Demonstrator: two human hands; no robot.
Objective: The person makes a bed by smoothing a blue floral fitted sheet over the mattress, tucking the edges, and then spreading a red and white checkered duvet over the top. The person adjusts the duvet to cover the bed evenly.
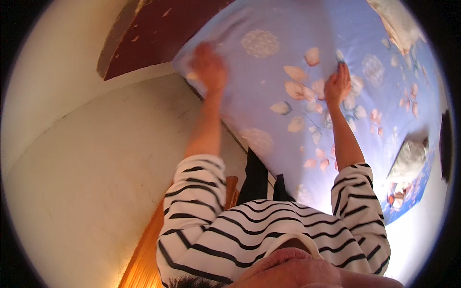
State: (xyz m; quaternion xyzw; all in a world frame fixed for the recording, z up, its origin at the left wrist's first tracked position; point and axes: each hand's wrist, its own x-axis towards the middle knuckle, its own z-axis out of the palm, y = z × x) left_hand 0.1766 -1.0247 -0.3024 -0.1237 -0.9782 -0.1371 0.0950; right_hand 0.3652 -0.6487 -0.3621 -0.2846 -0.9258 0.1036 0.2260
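A light blue bed sheet (252, 90) printed with leaves and pale round flowers spreads out before me, over what looks like a bed. My left hand (209, 68), blurred by motion, is at the sheet's left edge, close to its corner. Whether its fingers grip the fabric cannot be made out. Farther right, my right hand (338, 84) rests on the sheet over a cluster of printed leaves. Its fingers are stretched out and hold nothing.
A dark red panel (144, 43) stands beyond the sheet's left corner, by a pale wall (54, 64). Orange-brown wooden furniture (147, 248) is at lower left. On the right lie a pale pillow-like item (408, 158) and, farther up, cream cloth (398, 25).
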